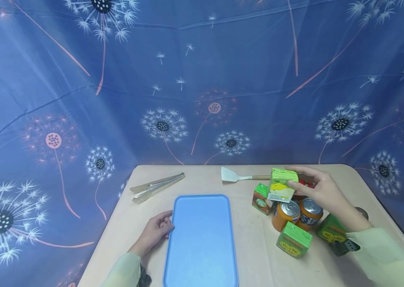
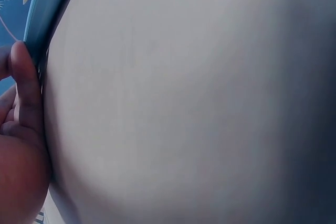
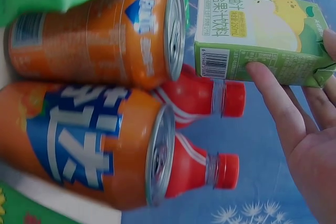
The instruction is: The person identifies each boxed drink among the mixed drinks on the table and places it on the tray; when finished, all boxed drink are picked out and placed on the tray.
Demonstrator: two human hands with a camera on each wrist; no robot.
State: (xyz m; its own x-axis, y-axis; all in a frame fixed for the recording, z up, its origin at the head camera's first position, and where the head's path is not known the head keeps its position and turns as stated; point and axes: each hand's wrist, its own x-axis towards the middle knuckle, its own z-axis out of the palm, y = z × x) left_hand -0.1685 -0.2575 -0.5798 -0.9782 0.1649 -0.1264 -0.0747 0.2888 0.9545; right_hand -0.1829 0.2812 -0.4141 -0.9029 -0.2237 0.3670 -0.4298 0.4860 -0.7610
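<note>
Though aloft, yellow-fronted carton (image 1: pixel 281 192) roughly upright along its long axis

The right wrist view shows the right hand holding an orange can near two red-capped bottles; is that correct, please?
Not quite: the right hand holds a green juice carton, not a can, as the right wrist view shows. The two red-capped bottles are nearby, as you say.

L+R slvs (image 1: pixel 385 255) pale grn | L+R wrist units (image 1: pixel 341 248) blk
</note>
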